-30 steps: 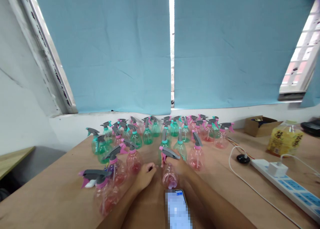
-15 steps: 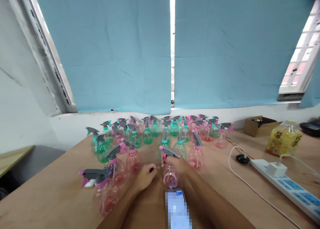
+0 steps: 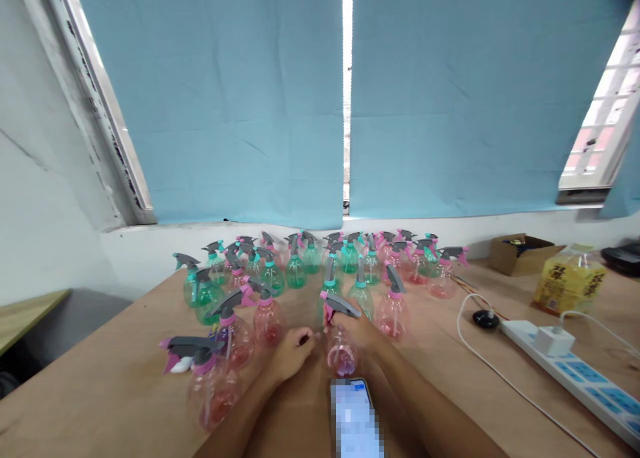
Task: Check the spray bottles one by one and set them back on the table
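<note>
Phone [image 3: 355, 418]: nearest you, flat on the tabletop [image 3: 100, 391] between your forearms, screen up.
Left hand [image 3: 293, 353]: your fingers are curled in, tips just beside the bottle. A small dark speck shows at the tips; it is too small to tell whether they pinch anything.
Right hand [image 3: 359, 329]: your fingers are closed over the bottle's neck and shoulder, right under the grey trigger head [image 3: 340, 306].
Bottle [image 3: 341, 358]: pink, see-through, upright on the tabletop just beyond the phone, between your two hands.
Handling: thin clear plastic with what looks like very little inside, so likely light. The round belly would give under a squeeze and slide in your palm. The trigger head makes it top-heavy, so the stiff neck where you hold it is the surest place.
Near-left bottle [image 3: 213, 388]: pink and upright, apart from your left forearm.
Other bottles [image 3: 295, 271]: a crowd of green and pink ones standing beyond your hands, back to the wall.
Power strip [image 3: 580, 373]: to your right, with a white charger [image 3: 553, 340] plugged in and its cable looping across the wood.
Yellow jug [image 3: 570, 283] and box [image 3: 520, 251]: far right, near the wall.
Blinds [image 3: 225, 98]: blue and drawn down behind everything.
</note>
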Motion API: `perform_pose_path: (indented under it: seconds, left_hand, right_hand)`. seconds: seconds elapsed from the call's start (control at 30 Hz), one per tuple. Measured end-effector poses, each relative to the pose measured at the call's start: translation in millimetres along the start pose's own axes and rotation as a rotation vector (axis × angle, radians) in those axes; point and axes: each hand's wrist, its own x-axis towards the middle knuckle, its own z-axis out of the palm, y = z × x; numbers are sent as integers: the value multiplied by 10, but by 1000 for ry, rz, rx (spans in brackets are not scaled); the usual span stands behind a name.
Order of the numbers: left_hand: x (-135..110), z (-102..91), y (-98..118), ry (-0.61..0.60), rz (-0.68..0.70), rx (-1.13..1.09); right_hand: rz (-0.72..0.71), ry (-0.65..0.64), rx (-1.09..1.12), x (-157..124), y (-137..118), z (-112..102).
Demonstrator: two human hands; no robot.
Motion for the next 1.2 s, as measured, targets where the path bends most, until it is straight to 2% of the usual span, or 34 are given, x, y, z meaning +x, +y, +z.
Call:
perform_pose_path:
  seconds: [0.1, 0.3, 0.47, 0.63, 0.9, 1.07, 1.2]
  left_hand:
    - [-3, -3, 22, -7, -5, -6]
    - [-17, -13, 54, -16, -11, -9]
    - [-23, -6, 54, -6, -1, -15]
    - [-27, -6, 83, -1, -14, -6]
    - [-36, -16, 108, -14, -6, 0]
    - [-27, 2, 74, -9, -10, 13]
    - [-53, 2, 68, -10, 16, 72]
  right_hand:
    - [-6, 25, -5, -9, 5, -1]
    - [-48, -11, -134, -10, -83, -2]
    - [-93, 0, -95, 2, -60, 4]
    - [-43, 65, -51, 9, -10, 8]
    - [-74, 33, -125, 23, 55, -31]
    - [-52, 78, -65, 14, 85, -27]
    - [-85, 116, -99, 16, 122, -7]
